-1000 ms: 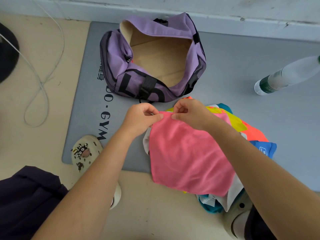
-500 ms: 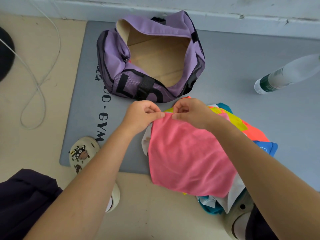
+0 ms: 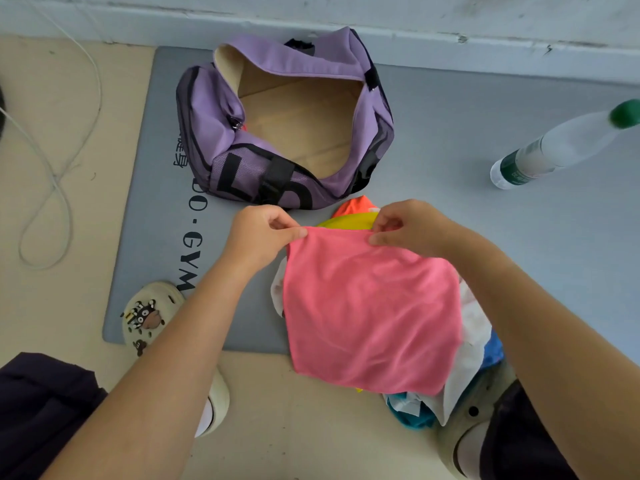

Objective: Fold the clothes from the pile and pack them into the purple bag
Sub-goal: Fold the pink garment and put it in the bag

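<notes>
Even, diffuse daylight; scene bright, with no glare and no blown highlights. Shadows are soft and short: a faint one lies under the purple bag [image 3: 242,133] at its 6 o'clock rim, another beneath the pink cloth [image 3: 370,317]. Wide-angle distortion bends the wall base along 12 o'clock and stretches the forearms toward 5 and 7 o'clock. The bottle [image 3: 557,147] at 2 o'clock smears with motion blur, its green cap indistinct. Centre is sharp; mild compression softness throughout.
</notes>
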Available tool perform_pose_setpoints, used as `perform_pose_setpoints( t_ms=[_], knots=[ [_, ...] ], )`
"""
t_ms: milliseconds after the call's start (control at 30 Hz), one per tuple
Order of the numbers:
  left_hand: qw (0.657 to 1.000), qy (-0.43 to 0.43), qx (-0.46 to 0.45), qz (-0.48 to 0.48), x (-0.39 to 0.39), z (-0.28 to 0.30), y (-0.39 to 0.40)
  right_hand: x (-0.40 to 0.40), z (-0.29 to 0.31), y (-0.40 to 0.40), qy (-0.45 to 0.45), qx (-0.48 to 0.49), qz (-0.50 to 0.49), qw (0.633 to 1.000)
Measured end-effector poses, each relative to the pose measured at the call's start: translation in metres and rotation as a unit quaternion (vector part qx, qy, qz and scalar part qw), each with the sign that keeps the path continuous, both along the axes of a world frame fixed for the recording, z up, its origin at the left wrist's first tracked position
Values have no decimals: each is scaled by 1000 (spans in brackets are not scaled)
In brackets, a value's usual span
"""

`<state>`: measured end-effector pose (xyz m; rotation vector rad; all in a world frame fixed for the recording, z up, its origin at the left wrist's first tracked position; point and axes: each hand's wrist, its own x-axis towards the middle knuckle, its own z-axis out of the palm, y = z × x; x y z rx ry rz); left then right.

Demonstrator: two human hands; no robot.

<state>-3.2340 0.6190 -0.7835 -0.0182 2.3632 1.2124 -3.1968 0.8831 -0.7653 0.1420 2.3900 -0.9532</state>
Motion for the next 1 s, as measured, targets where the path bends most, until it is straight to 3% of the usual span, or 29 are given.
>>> perform_pose_setpoints(
  t_ms=[200,400,600,767,1000],
  knots=[
    [999,30,-39,18,-2,-7,3,19,1,51,-4,59,-53,997],
    [996,17,-87,-3,-8,-13,6,38,-4,76,50,54,-198,977],
    [991,35,-124,-48,-6,2,7,53,5,81,31,36,-234,971],
    [987,80,-128,-52,-3,56,3,57,54,75,59,40,-237,969],
    [972,219,-81,-24,0,204,-7,69,201,57,209,44,-264,941]
  ],
)
